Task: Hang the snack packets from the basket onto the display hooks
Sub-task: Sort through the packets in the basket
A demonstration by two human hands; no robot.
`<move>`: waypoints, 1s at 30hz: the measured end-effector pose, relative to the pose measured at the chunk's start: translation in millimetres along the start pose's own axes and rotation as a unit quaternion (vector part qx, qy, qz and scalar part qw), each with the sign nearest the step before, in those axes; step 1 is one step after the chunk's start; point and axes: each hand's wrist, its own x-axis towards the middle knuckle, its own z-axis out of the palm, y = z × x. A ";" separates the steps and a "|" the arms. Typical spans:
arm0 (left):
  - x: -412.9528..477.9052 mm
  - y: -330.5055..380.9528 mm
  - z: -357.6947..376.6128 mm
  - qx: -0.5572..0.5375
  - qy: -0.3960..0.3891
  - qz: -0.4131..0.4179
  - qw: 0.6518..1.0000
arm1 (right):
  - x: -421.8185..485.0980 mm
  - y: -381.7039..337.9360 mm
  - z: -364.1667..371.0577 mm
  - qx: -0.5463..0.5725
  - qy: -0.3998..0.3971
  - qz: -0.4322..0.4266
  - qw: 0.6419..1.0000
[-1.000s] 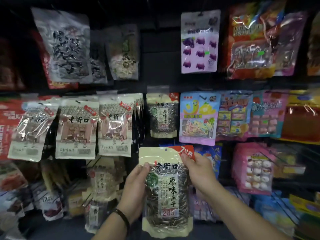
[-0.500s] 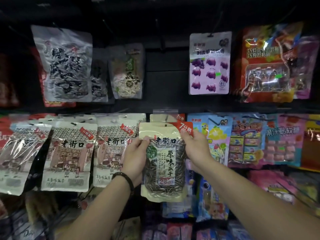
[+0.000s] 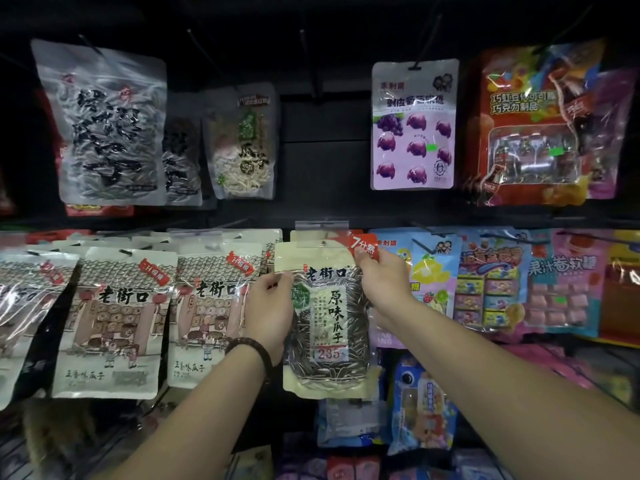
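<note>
A cream sunflower-seed packet (image 3: 325,327) with a clear window and a red corner tag hangs upright in the middle row. My left hand (image 3: 268,308) pinches its left edge near the top. My right hand (image 3: 384,285) grips its upper right corner by the red tag. The packet's top hole sits at the display hook (image 3: 320,225) under a clear price holder, in front of another matching packet. Whether the hole is on the hook I cannot tell. The basket is out of view.
Matching brown seed packets (image 3: 114,320) hang in rows to the left. Candy packets (image 3: 491,282) hang to the right, a purple packet (image 3: 414,124) and grey seed bags (image 3: 104,126) above. A bare hook (image 3: 311,67) juts out top centre. More packets fill the lower row.
Both hands have lifted the packet from the lower row up to the middle-row hook, and my view has tilted up with it.
</note>
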 end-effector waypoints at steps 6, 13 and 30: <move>-21.6 -33.1 31.2 0.217 0.030 0.099 0.971 | 23.8 8.2 18.9 -0.004 0.019 0.013 1.000; 1.0 -60.6 48.0 0.292 -0.067 0.042 0.953 | 65.6 27.0 36.8 -0.053 0.029 0.024 0.998; -76.9 -97.9 17.5 0.336 -0.157 0.098 0.923 | -49.0 61.5 -39.0 -0.252 -0.081 -0.037 0.964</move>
